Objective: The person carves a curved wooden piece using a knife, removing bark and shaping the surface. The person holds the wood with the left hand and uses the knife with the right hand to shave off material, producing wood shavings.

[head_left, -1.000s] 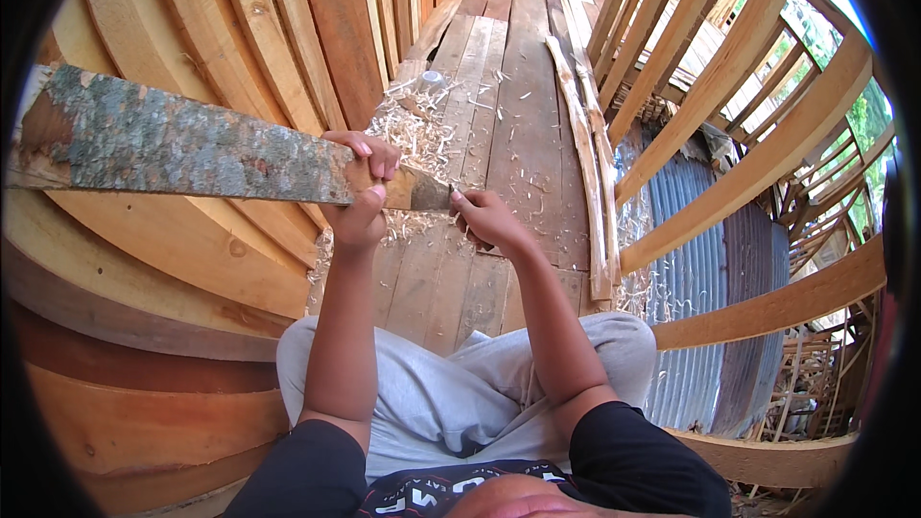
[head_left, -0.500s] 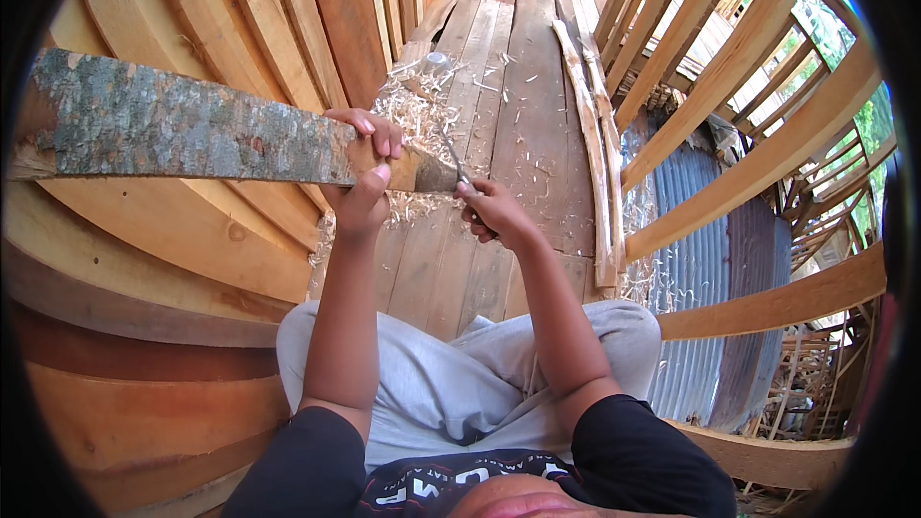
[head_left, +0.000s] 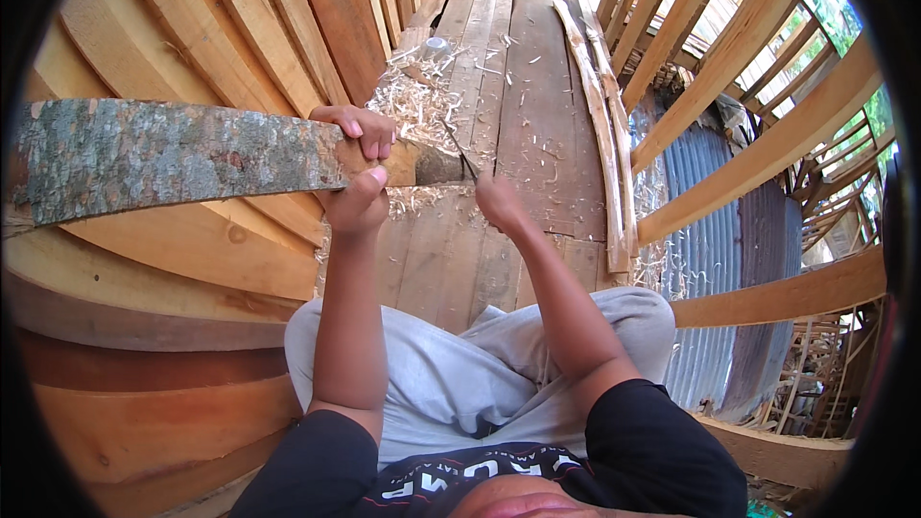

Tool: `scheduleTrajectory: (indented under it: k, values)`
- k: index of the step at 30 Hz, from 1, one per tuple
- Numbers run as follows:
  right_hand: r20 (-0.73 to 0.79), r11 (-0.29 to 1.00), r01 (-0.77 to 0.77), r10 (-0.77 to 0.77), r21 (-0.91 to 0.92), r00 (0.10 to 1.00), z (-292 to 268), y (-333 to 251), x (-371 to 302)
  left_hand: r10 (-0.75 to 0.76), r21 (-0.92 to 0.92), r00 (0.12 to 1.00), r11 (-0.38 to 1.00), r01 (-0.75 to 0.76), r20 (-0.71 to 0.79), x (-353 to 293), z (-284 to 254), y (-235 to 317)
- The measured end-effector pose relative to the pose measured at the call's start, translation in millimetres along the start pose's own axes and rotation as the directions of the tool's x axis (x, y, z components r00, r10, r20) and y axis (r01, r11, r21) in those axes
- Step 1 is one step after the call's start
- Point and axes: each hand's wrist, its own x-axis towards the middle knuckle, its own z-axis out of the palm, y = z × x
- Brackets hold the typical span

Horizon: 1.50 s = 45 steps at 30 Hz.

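A long wooden plank (head_left: 182, 155) with rough grey bark on its face reaches from the far left edge to the middle. Its right end is stripped to bare wood, with a darker tip. My left hand (head_left: 360, 165) is closed around it near that end, fingers over the far edge and thumb at the near edge. My right hand (head_left: 501, 203), blurred a little, is closed on a knife (head_left: 462, 152) with a thin dark blade. The blade slants away and to the left, by the plank's tip. The knife's handle is hidden in my fist.
Curled wood shavings (head_left: 413, 101) lie on the plank floor (head_left: 528, 105) beyond my hands, beside a small pale cup-like object (head_left: 436, 45). Curved wooden ribs (head_left: 192, 221) rise on the left. Long strips (head_left: 597, 125), slats and corrugated metal sheets (head_left: 705, 230) are on the right.
My right hand has moved slightly right and away from me with the knife. The plank's left end has swung toward me, while my left hand keeps its hold.
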Motion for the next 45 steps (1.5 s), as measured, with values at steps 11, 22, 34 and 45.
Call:
scheduleTrajectory:
  k: [11, 22, 34, 45]
  values:
    - [-0.057, 0.988, 0.151, -0.151, -0.015, 0.987, 2, -31, -16, -0.008, -0.027, 0.999, 1.000, 0.009, 0.032, -3, 0, 1]
    - [0.021, 0.964, 0.217, -0.217, -0.156, 0.976, -29, -84, -70, -0.016, -0.024, 0.992, 1.000, 0.019, 0.122, -5, -8, 6]
    - [0.007, 0.966, 0.205, -0.206, -0.160, 0.978, -32, -80, -71, -0.013, -0.018, 0.996, 1.000, 0.014, 0.093, -4, -5, 7]
    - [-0.062, 0.966, 0.229, -0.237, -0.123, 0.969, -14, -44, -41, 0.001, -0.027, 0.996, 1.000, 0.002, 0.087, -5, -5, 4]
